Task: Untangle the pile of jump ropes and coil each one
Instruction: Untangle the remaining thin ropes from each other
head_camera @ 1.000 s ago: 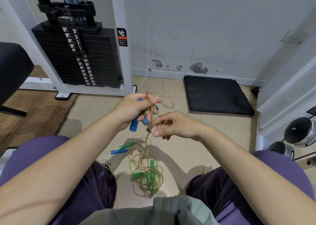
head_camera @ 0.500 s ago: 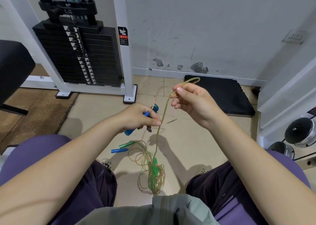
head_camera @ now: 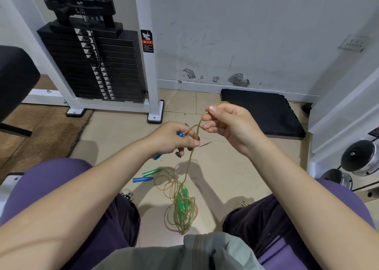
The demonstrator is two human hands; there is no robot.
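Floor: 2 hands gripping 1 rope.

The room is evenly and softly lit, neither dim nor harsh. Under the hands, the arms throw soft grey shadows onto the tan floor, so the light seems to come from above. Beyond the hands the white wall looks flat, without glare. The wide lens bows the frame's edges, and both forearms swell toward the bottom corners. Focus holds reasonably throughout.
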